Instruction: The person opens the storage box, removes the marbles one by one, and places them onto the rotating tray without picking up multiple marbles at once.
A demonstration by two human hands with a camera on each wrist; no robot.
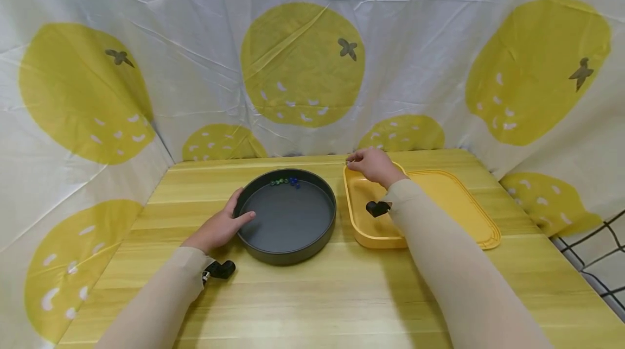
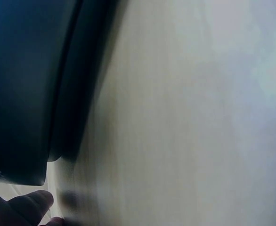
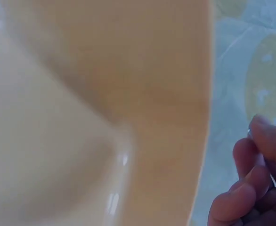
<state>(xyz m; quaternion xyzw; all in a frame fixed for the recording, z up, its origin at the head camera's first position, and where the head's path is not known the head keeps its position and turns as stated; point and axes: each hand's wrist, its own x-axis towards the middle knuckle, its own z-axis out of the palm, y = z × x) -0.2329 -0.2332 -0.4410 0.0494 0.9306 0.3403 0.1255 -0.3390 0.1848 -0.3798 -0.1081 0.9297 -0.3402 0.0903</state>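
A dark round pan (image 1: 288, 229) sits mid-table with several small green and blue beads (image 1: 285, 181) against its far inner wall. My left hand (image 1: 222, 225) grips the pan's left rim, thumb laid over the edge and fingers along the outer wall. In the left wrist view the pan wall (image 2: 29, 94) fills the left side, with a fingertip (image 2: 32, 203) below it. My right hand (image 1: 372, 164) hovers at the far left corner of a yellow tray (image 1: 454, 202), fingers curled together. Curled fingertips (image 3: 251, 188) show beside the blurred tray (image 3: 128, 84), with nothing plainly visible between them.
The wooden table (image 1: 317, 294) is walled on three sides by a white cloth with yellow fruit prints (image 1: 303, 61). A black wire grid (image 1: 600, 262) stands off the table's right edge. The tray's visible floor looks bare.
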